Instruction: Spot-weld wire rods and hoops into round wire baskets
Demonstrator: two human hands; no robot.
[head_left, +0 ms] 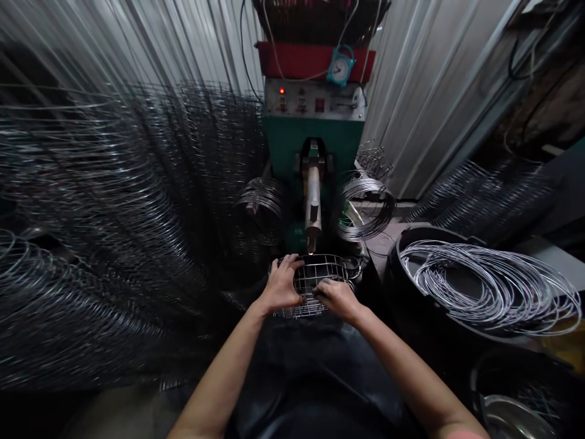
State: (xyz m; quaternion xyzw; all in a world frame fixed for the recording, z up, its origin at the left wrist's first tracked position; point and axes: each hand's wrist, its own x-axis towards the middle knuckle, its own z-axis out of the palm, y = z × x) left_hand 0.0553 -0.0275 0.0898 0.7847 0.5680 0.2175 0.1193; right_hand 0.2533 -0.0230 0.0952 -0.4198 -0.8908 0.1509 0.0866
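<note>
A basket of welded steel wire (315, 277) sits low in front of me, just under the tip of a metal welding electrode (313, 207) on a green spot-welding machine (311, 143). My left hand (281, 283) grips the basket's near left side, with its fingers curled over the rim. My right hand (336, 299) presses on the wire grid from the right, fingertips among the wires. The lower part of the basket is partly hidden by both hands.
A large black tub (411, 292) holds loose wire rings at the right. Dense rows of hanging wire hoops (114, 183) fill the left side. Coils of wire (365, 207) flank the electrode. A metal bowl (512, 421) sits at the bottom right.
</note>
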